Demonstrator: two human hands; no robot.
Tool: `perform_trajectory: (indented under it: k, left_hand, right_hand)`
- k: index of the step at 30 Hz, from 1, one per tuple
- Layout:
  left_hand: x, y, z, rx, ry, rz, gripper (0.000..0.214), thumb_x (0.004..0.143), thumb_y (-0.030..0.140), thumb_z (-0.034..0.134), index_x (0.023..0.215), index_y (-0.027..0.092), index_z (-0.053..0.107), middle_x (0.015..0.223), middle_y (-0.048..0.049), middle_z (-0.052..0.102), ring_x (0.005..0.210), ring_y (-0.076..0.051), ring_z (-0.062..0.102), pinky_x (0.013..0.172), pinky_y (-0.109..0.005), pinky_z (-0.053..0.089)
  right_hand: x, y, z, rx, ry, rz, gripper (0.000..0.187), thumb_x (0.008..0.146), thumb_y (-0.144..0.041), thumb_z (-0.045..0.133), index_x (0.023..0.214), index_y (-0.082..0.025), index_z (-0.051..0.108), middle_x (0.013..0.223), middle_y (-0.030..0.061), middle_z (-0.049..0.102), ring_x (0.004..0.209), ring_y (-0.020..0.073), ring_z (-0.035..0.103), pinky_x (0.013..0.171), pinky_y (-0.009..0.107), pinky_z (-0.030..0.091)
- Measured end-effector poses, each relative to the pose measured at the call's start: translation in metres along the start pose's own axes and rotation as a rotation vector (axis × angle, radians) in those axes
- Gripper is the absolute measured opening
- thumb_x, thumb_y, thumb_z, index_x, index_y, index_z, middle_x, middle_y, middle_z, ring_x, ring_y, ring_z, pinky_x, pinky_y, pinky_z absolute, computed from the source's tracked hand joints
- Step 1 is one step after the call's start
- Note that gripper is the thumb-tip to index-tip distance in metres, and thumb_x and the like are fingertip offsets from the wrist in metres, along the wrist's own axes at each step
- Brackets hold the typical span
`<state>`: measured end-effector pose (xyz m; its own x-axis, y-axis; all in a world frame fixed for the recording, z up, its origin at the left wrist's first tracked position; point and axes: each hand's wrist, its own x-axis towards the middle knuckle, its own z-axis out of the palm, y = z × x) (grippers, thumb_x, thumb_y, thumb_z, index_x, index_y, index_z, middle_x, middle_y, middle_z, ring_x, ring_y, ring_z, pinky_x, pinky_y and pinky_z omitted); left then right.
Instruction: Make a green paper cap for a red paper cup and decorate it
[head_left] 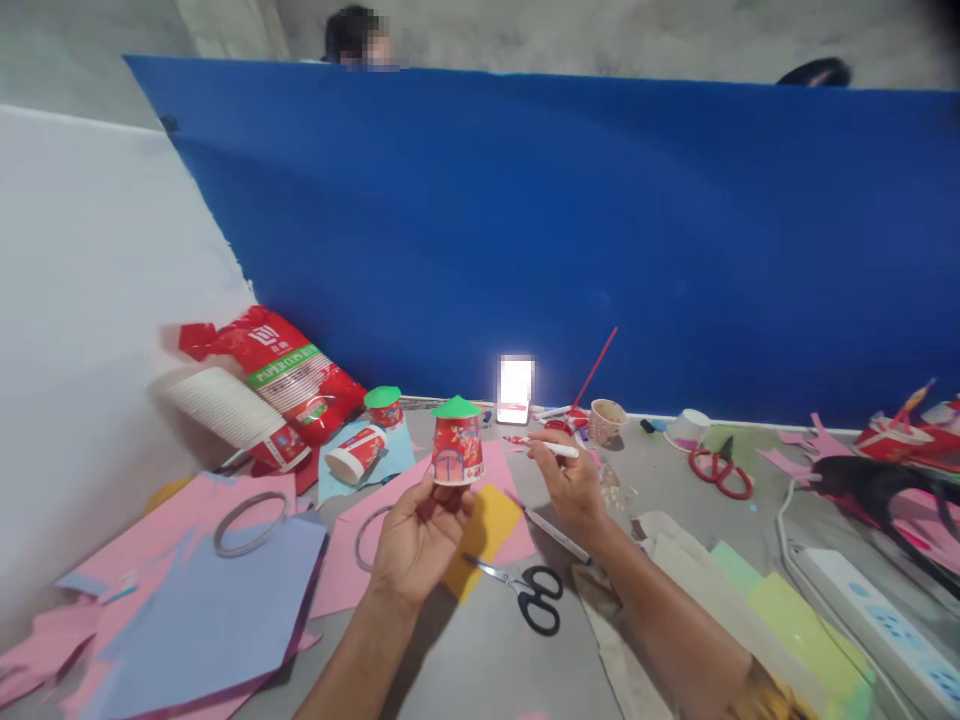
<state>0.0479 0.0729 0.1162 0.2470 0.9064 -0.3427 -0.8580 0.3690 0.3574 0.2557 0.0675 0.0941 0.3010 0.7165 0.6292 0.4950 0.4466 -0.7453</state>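
Observation:
My left hand (417,535) holds up an upside-down red paper cup (457,452) by its lower rim; a green paper cone (456,407) caps the cup. A drawn arch shows on the cup's side. My right hand (571,484) hovers just right of the cup, fingers closed on a white and red marker pen (541,445) that points left toward it. Both hands are above the grey table (480,650).
Black-handled scissors (528,590) lie below the hands on the table. Pink, lilac and yellow paper sheets (210,610), tape rings (249,522), a red pack of paper cups (285,375), two more red cups (371,435), red scissors (721,470), a lit phone (515,390), a power strip (877,620). A blue partition (600,230) stands behind.

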Motion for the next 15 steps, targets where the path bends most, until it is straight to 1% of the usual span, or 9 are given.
perform_trajectory:
  k: [3, 5, 7, 9, 10, 11, 13, 14, 15]
  left_hand:
    - [-0.003, 0.002, 0.000, -0.016, -0.031, -0.026, 0.023, 0.092, 0.005, 0.051, 0.080, 0.011, 0.070, 0.066, -0.0053, 0.069, 0.069, -0.020, 0.071, 0.065, -0.035, 0.063]
    - [-0.008, 0.005, -0.002, 0.013, -0.028, 0.005, 0.018, 0.090, 0.006, 0.056, 0.082, 0.012, 0.071, 0.072, -0.0068, 0.072, 0.074, -0.020, 0.072, 0.068, -0.036, 0.063]
    - [-0.015, 0.006, -0.007, 0.096, -0.016, 0.043, 0.012, 0.086, 0.006, 0.062, 0.084, 0.011, 0.073, 0.081, -0.0097, 0.075, 0.079, -0.021, 0.073, 0.071, -0.036, 0.063]
    - [-0.021, 0.006, -0.014, 0.180, -0.034, 0.089, 0.006, 0.082, 0.008, 0.070, 0.085, 0.011, 0.074, 0.089, -0.0114, 0.077, 0.083, -0.021, 0.073, 0.074, -0.034, 0.063]
    - [-0.023, 0.005, -0.018, 0.210, -0.058, 0.114, 0.005, 0.079, 0.010, 0.074, 0.084, 0.012, 0.075, 0.091, -0.0111, 0.078, 0.084, -0.021, 0.072, 0.076, -0.033, 0.063]
    - [-0.025, 0.003, -0.022, 0.229, -0.088, 0.141, 0.006, 0.078, 0.012, 0.077, 0.083, 0.012, 0.075, 0.091, -0.0102, 0.078, 0.085, -0.020, 0.072, 0.078, -0.032, 0.063]
    - [-0.026, -0.001, -0.028, 0.242, -0.131, 0.177, 0.011, 0.074, 0.017, 0.083, 0.081, 0.013, 0.075, 0.091, -0.0084, 0.077, 0.086, -0.019, 0.071, 0.081, -0.030, 0.062]
    - [-0.027, -0.003, -0.031, 0.244, -0.134, 0.181, 0.013, 0.072, 0.018, 0.085, 0.080, 0.013, 0.075, 0.090, -0.0078, 0.077, 0.086, -0.018, 0.071, 0.081, -0.030, 0.062]
    - [-0.027, -0.005, -0.032, 0.244, -0.125, 0.178, 0.016, 0.070, 0.019, 0.086, 0.079, 0.013, 0.075, 0.089, -0.0073, 0.077, 0.085, -0.018, 0.071, 0.080, -0.029, 0.062]
  right_hand:
    - [0.011, -0.002, -0.004, 0.080, 0.026, 0.097, 0.028, 0.094, -0.045, 0.063, 0.095, -0.019, 0.074, 0.077, 0.0042, 0.075, 0.069, 0.0186, 0.071, 0.062, 0.027, 0.053]
    - [0.018, -0.012, -0.009, 0.132, 0.073, 0.155, 0.030, 0.093, -0.047, 0.065, 0.091, -0.018, 0.072, 0.071, 0.0033, 0.073, 0.062, 0.0166, 0.067, 0.057, 0.026, 0.051]
    - [0.017, -0.028, -0.017, 0.155, 0.117, 0.186, 0.031, 0.092, -0.048, 0.066, 0.091, -0.017, 0.071, 0.067, 0.0025, 0.072, 0.057, 0.0151, 0.064, 0.053, 0.024, 0.049]
    - [0.005, -0.047, -0.024, 0.116, 0.119, 0.133, 0.027, 0.091, -0.044, 0.070, 0.094, -0.018, 0.072, 0.070, 0.0030, 0.073, 0.061, 0.0159, 0.067, 0.057, 0.025, 0.053]
    - [-0.004, -0.056, -0.026, 0.087, 0.135, 0.098, 0.024, 0.091, -0.042, 0.071, 0.094, -0.018, 0.072, 0.070, 0.0026, 0.073, 0.061, 0.0165, 0.068, 0.058, 0.026, 0.054]
    - [-0.014, -0.063, -0.026, 0.055, 0.124, 0.068, 0.022, 0.091, -0.040, 0.071, 0.095, -0.019, 0.073, 0.071, 0.0024, 0.073, 0.063, 0.0171, 0.070, 0.061, 0.027, 0.056]
    - [-0.036, -0.072, -0.022, 0.020, 0.127, -0.001, 0.018, 0.092, -0.037, 0.071, 0.094, -0.019, 0.074, 0.072, 0.0023, 0.074, 0.063, 0.0170, 0.071, 0.060, 0.026, 0.057]
    - [-0.045, -0.073, -0.017, 0.013, 0.104, -0.036, 0.018, 0.093, -0.036, 0.070, 0.093, -0.019, 0.074, 0.072, 0.0023, 0.074, 0.062, 0.0169, 0.071, 0.059, 0.026, 0.057]
    - [-0.054, -0.073, -0.012, 0.013, 0.129, -0.058, 0.018, 0.093, -0.036, 0.069, 0.092, -0.019, 0.073, 0.072, 0.0027, 0.074, 0.062, 0.0172, 0.072, 0.058, 0.026, 0.057]
